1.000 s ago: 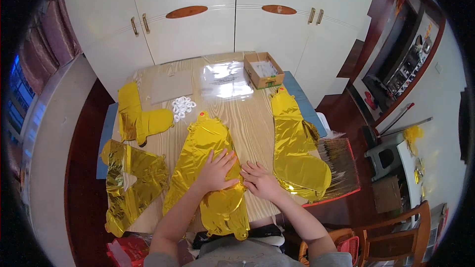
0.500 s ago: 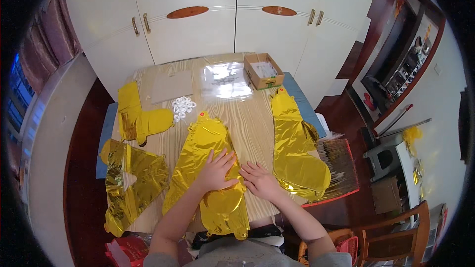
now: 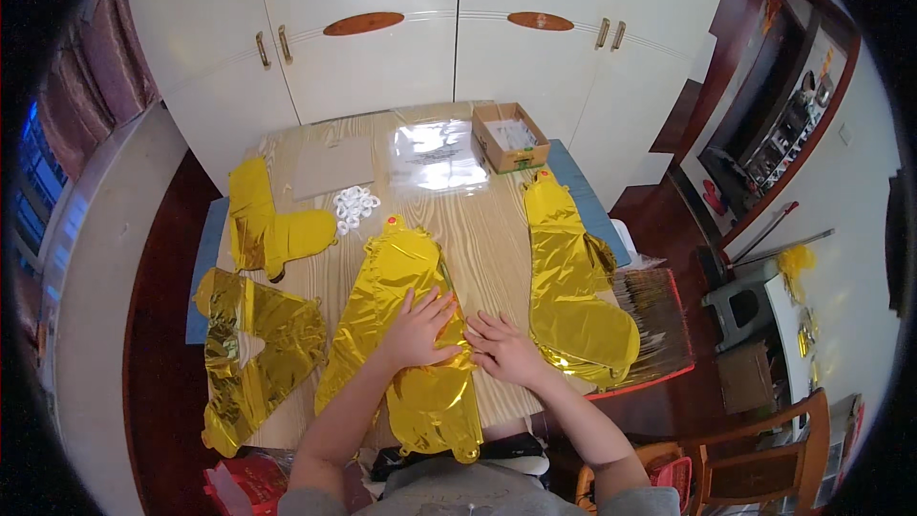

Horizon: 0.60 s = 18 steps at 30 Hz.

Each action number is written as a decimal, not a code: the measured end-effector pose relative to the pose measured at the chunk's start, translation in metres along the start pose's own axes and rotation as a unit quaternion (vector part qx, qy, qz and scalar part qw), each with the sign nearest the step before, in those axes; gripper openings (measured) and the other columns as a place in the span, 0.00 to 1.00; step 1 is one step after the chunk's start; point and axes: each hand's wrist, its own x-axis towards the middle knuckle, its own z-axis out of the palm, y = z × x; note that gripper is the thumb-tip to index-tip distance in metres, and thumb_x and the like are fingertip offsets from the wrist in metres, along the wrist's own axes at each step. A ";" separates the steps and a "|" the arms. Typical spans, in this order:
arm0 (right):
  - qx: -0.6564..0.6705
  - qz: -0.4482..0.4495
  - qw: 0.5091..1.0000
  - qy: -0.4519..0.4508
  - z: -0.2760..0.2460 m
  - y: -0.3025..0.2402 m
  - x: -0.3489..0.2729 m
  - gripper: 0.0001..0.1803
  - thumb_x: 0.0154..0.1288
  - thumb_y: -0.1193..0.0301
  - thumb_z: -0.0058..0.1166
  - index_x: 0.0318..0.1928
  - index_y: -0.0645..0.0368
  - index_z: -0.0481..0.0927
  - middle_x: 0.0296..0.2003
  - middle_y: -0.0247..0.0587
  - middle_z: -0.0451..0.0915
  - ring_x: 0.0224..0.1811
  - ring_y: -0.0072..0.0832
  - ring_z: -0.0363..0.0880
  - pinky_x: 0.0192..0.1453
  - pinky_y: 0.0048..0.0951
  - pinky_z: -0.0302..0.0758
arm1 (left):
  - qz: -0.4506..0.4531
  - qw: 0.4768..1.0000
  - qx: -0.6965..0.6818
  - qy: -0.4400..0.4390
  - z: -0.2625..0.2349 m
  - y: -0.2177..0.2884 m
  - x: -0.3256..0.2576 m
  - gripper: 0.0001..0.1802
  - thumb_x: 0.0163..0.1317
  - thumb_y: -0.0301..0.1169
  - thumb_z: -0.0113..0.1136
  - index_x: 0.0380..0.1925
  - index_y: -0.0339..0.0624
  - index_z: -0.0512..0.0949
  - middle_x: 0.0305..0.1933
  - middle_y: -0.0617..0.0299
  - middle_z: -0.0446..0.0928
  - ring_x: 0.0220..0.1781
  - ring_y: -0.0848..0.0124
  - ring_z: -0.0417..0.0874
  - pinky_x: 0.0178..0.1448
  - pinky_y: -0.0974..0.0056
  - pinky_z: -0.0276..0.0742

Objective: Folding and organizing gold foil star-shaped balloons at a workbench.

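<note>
Left hand: the left hand [image 3: 417, 328] lies flat, fingers spread, its grip apart, pressing the middle of the gold foil balloon [image 3: 406, 325].
Right hand: the right hand [image 3: 506, 349] rests palm down just beside the left one, grip open, fingertips on the balloon's right edge.
Balloon: flat and deflated, lengthwise down the desk [image 3: 487, 239], its lower end hanging over the near edge toward the person.
Open room: bare wood shows between this balloon and the gold balloon at right [image 3: 573, 287] (a narrow lane).
Left side: two more gold foil pieces, an upper one [image 3: 267, 225] and a crumpled lower one [image 3: 248, 349], crowd that edge.
Far end: a clear plastic bag [image 3: 437, 155], a cardboard box [image 3: 511, 137], a cardboard sheet [image 3: 332, 167] and small white rings [image 3: 353, 203].
Beyond: white cupboard doors [image 3: 420, 38] stand behind the far edge.
</note>
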 end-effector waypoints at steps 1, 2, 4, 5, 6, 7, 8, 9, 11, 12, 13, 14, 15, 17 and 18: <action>0.002 0.002 1.000 -0.017 -0.002 0.000 0.000 0.26 0.64 0.58 0.56 0.60 0.54 0.76 0.67 0.42 0.67 0.72 0.41 0.59 0.73 0.54 0.57 | -0.001 1.000 0.000 -0.002 0.000 0.000 0.000 0.43 0.55 0.59 0.61 0.61 0.37 0.71 0.70 0.51 0.65 0.74 0.51 0.60 0.74 0.35 0.45; 0.004 0.005 0.999 -0.034 -0.005 0.000 0.000 0.27 0.64 0.57 0.57 0.61 0.54 0.75 0.68 0.41 0.66 0.73 0.40 0.58 0.73 0.55 0.56 | -0.001 1.000 -0.001 -0.003 -0.001 0.000 0.000 0.43 0.55 0.59 0.61 0.61 0.37 0.71 0.70 0.51 0.65 0.74 0.51 0.60 0.74 0.35 0.45; 0.001 0.009 0.998 -0.067 -0.010 -0.001 0.001 0.30 0.63 0.55 0.57 0.63 0.54 0.74 0.69 0.41 0.63 0.75 0.40 0.55 0.74 0.56 0.54 | -0.002 1.000 0.000 -0.005 -0.001 0.001 0.000 0.43 0.55 0.59 0.60 0.62 0.37 0.71 0.70 0.51 0.65 0.74 0.51 0.60 0.74 0.35 0.45; -0.003 0.012 0.996 -0.084 -0.012 -0.002 0.001 0.32 0.62 0.54 0.58 0.63 0.53 0.73 0.70 0.40 0.62 0.75 0.40 0.53 0.74 0.56 0.53 | -0.002 1.000 0.000 -0.005 -0.001 0.001 0.000 0.43 0.55 0.59 0.60 0.62 0.37 0.70 0.70 0.51 0.65 0.74 0.51 0.60 0.74 0.35 0.44; -0.008 0.014 0.995 -0.100 -0.013 -0.002 0.002 0.33 0.61 0.52 0.58 0.64 0.53 0.72 0.71 0.40 0.61 0.76 0.40 0.52 0.75 0.57 0.52 | -0.003 1.000 -0.002 -0.007 -0.001 0.001 0.000 0.43 0.55 0.59 0.60 0.62 0.37 0.70 0.70 0.51 0.65 0.74 0.51 0.60 0.74 0.35 0.44; -0.007 0.017 0.994 -0.104 -0.013 -0.002 0.002 0.33 0.61 0.52 0.58 0.64 0.53 0.72 0.71 0.40 0.61 0.76 0.40 0.51 0.75 0.57 0.51 | -0.004 1.000 -0.003 -0.009 -0.001 0.001 0.001 0.43 0.55 0.60 0.60 0.62 0.37 0.70 0.70 0.51 0.65 0.74 0.51 0.60 0.74 0.35 0.44; -0.006 0.020 0.994 -0.108 -0.014 -0.002 0.002 0.34 0.61 0.51 0.59 0.64 0.54 0.72 0.71 0.40 0.61 0.76 0.40 0.51 0.75 0.57 0.51 | -0.004 1.000 -0.005 -0.011 -0.001 0.001 0.001 0.44 0.55 0.60 0.59 0.62 0.37 0.70 0.70 0.51 0.65 0.74 0.51 0.59 0.74 0.35 0.44; -0.004 0.023 0.993 -0.112 -0.014 -0.002 0.002 0.34 0.60 0.51 0.59 0.64 0.54 0.72 0.71 0.40 0.60 0.76 0.40 0.51 0.75 0.57 0.51 | -0.005 1.000 -0.006 -0.013 -0.001 0.001 0.001 0.43 0.55 0.59 0.60 0.62 0.37 0.70 0.70 0.51 0.64 0.74 0.51 0.59 0.74 0.35 0.44; -0.004 0.024 0.993 -0.113 -0.015 -0.003 0.003 0.35 0.60 0.51 0.59 0.64 0.54 0.72 0.71 0.40 0.60 0.76 0.40 0.51 0.75 0.58 0.50 | -0.005 1.000 -0.005 -0.016 -0.003 0.002 0.001 0.43 0.55 0.57 0.61 0.63 0.38 0.68 0.71 0.51 0.64 0.75 0.50 0.58 0.74 0.34 0.44; -0.004 0.025 0.993 -0.113 -0.015 -0.004 0.002 0.35 0.60 0.51 0.59 0.64 0.54 0.72 0.71 0.40 0.60 0.76 0.40 0.51 0.75 0.58 0.50 | -0.006 1.000 0.006 -0.011 -0.003 0.003 0.000 0.41 0.56 0.56 0.60 0.63 0.38 0.69 0.70 0.51 0.64 0.75 0.51 0.58 0.74 0.35 0.45; -0.002 0.024 0.994 -0.109 -0.014 -0.003 0.002 0.35 0.60 0.50 0.59 0.64 0.55 0.72 0.71 0.39 0.60 0.76 0.40 0.51 0.75 0.58 0.50 | -0.007 1.000 0.017 -0.005 -0.004 0.007 0.000 0.40 0.58 0.55 0.60 0.63 0.38 0.69 0.70 0.52 0.64 0.74 0.52 0.59 0.74 0.35 0.46; 0.000 0.024 0.994 -0.105 -0.011 -0.001 0.000 0.35 0.60 0.50 0.59 0.64 0.55 0.72 0.71 0.39 0.60 0.76 0.40 0.51 0.75 0.58 0.50 | -0.007 1.000 0.029 0.000 -0.006 0.010 0.001 0.38 0.59 0.53 0.59 0.62 0.39 0.70 0.70 0.52 0.65 0.74 0.53 0.60 0.74 0.36 0.47; 0.002 0.023 0.995 -0.102 -0.009 0.000 0.000 0.35 0.60 0.50 0.58 0.64 0.55 0.72 0.71 0.39 0.60 0.76 0.40 0.50 0.75 0.58 0.50 | -0.001 1.000 0.030 -0.001 -0.009 0.013 0.002 0.35 0.60 0.51 0.58 0.62 0.39 0.70 0.69 0.53 0.66 0.73 0.54 0.61 0.74 0.37 0.48; -0.001 0.019 0.995 -0.099 -0.008 0.001 -0.001 0.35 0.61 0.49 0.58 0.64 0.55 0.72 0.71 0.39 0.60 0.76 0.40 0.51 0.75 0.57 0.50 | 0.007 1.000 0.030 -0.003 -0.011 0.020 0.003 0.30 0.63 0.47 0.56 0.60 0.40 0.72 0.68 0.55 0.68 0.72 0.57 0.64 0.73 0.38 0.51; -0.002 0.016 0.995 -0.098 -0.008 0.001 0.000 0.35 0.61 0.49 0.58 0.64 0.55 0.72 0.71 0.40 0.60 0.76 0.40 0.51 0.75 0.57 0.50 | 0.018 0.999 0.035 0.001 -0.009 0.020 0.003 0.28 0.63 0.45 0.56 0.59 0.40 0.73 0.65 0.56 0.70 0.70 0.59 0.66 0.73 0.39 0.52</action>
